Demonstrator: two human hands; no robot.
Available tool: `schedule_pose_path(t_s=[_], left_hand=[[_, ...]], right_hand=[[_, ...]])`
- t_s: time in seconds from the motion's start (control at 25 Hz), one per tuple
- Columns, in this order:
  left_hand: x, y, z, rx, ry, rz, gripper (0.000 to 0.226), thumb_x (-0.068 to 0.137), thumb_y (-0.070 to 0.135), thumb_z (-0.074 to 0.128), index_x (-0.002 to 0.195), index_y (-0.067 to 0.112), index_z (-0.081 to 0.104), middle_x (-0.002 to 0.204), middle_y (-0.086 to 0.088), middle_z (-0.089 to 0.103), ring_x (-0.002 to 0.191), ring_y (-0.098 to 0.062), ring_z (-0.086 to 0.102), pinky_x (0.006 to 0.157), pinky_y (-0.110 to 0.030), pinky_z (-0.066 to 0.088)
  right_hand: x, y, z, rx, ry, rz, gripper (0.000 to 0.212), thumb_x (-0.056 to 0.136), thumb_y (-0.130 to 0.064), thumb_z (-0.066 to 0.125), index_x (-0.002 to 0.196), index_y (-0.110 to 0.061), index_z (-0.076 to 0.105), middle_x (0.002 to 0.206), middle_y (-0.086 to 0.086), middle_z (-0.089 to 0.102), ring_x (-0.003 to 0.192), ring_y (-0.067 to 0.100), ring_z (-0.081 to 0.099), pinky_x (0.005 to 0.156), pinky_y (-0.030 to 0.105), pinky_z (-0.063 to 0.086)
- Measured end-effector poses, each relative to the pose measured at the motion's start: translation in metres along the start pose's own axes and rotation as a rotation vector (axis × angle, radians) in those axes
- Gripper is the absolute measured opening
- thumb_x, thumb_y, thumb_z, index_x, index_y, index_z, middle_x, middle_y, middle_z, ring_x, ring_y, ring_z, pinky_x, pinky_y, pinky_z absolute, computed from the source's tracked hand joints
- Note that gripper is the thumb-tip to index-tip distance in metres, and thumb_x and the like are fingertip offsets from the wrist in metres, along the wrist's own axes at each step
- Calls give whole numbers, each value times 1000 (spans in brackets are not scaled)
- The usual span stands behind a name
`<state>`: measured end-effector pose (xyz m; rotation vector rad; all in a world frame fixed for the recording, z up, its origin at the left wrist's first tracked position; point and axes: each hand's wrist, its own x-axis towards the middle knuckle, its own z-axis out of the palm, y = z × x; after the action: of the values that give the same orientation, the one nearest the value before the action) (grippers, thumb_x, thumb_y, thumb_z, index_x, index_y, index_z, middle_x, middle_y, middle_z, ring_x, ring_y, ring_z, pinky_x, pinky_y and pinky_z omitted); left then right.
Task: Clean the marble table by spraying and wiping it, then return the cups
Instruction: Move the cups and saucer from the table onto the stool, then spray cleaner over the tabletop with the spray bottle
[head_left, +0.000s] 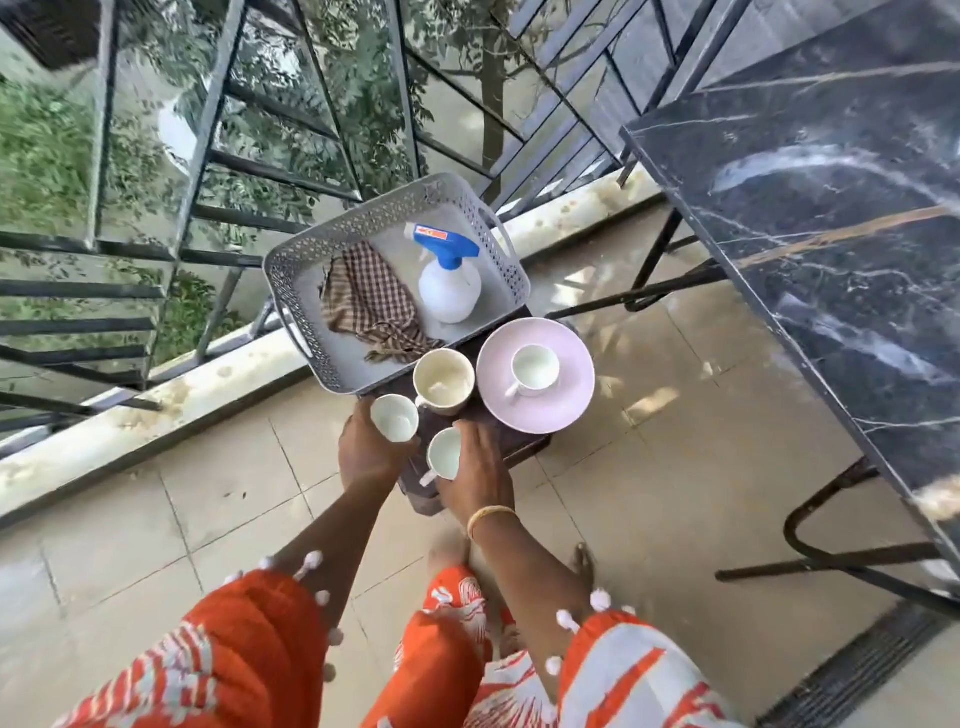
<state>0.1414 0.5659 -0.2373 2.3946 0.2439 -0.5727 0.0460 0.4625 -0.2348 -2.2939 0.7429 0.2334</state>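
While both hands are down at the low dark stool (467, 415) beside the balcony railing, each is wrapped around a small white cup: the left hand (366, 449) grips the small cup nearest the railing (395, 417), and the right hand (475, 475) is closed on the small cup at the stool's near edge (445, 454). Whether those cups are being set down or lifted, I cannot tell.

Taking the stool as the reference, the grey perforated tray (311, 332) sits on its far side, toward the railing, and holds the white spray bottle with the blue trigger head (449, 283) standing upright and the brown checked cloth (371, 299) lying crumpled just beside it. A larger cream mug (444, 382) stands at the tray's near corner, between the tray and the two held cups. To the right of the mug, a pink saucer (535, 415) overhangs the stool's edge with a white teacup (535, 369) on it.

The black marble bench (831, 234) stands well apart from the stool, off to the right, and the part of its top in view carries nothing. I see no wet streaks or foam on it, only veining and glare.

My reading is that this sits at one end of the job. With bottle and cloth lying untouched in the tray, either spraying and wiping are not yet begun, or they are finished and only the return of the cups remains.
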Motion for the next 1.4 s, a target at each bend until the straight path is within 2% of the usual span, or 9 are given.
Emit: schedule_pose_path(t_s=[0.32,0.44,0.52,0.6,0.72,0.84,1.0,1.2,1.4], left_hand=[[5,-7,9,-79,-43,20,70,61,30,84,120,22,46,108,-9,64,104,-34,58,76,-31,42],[-2,-13,2,-30,-126,85,92,57,23,88,133,16,38,116,-14,59,112,-38,52,86,-41,46],[-12,-9,-9,72,-153,15,95,59,34,86,136,19,34,120,-16,53,117,-37,49,94,-49,44],[-22,2,-20,211,-122,1,84,66,41,78,134,16,35,122,-15,51,119,-36,46,97,-54,40],[-29,27,-33,343,-47,168,61,79,37,66,129,12,41,124,-15,50,120,-35,46,99,-54,34],[-21,56,-40,416,-40,346,57,84,38,61,132,13,41,127,-14,50,121,-34,48,103,-55,29],[-4,83,-37,461,-74,333,48,85,39,58,122,12,44,124,-15,49,122,-33,47,106,-61,29],[24,90,-28,485,-77,288,52,87,48,54,125,14,45,127,-13,48,128,-29,40,109,-66,20],[36,88,-19,460,-85,244,62,88,56,49,132,13,40,135,-14,41,133,-29,35,108,-70,13]], right_hand=[[8,-6,0,-21,-25,30,69,64,-20,82,122,-15,44,122,5,44,116,27,49,92,38,48],[-4,-8,-10,5,-22,69,72,62,-32,77,123,-17,42,121,2,42,113,26,50,85,41,51],[-11,-11,-25,3,-17,66,70,65,-35,71,126,-18,42,125,1,42,116,27,49,85,42,52],[-13,-16,-45,-4,-15,56,67,69,-33,69,129,-17,43,129,2,43,119,27,48,91,42,49],[-6,-26,-75,-5,17,38,57,72,-28,67,124,-13,48,124,5,48,118,26,47,97,41,44],[15,-36,-99,1,86,-7,42,76,-21,65,114,-7,52,116,11,51,113,31,48,94,45,44],[61,-52,-117,-52,107,52,39,86,-21,57,122,-8,51,127,11,50,120,29,46,98,40,39],[124,-60,-109,-2,-20,40,56,87,-26,61,138,-11,42,140,12,44,133,29,40,106,41,36],[189,-75,-101,176,-6,146,69,77,-22,74,137,-7,45,140,14,48,131,29,44,110,36,33]])
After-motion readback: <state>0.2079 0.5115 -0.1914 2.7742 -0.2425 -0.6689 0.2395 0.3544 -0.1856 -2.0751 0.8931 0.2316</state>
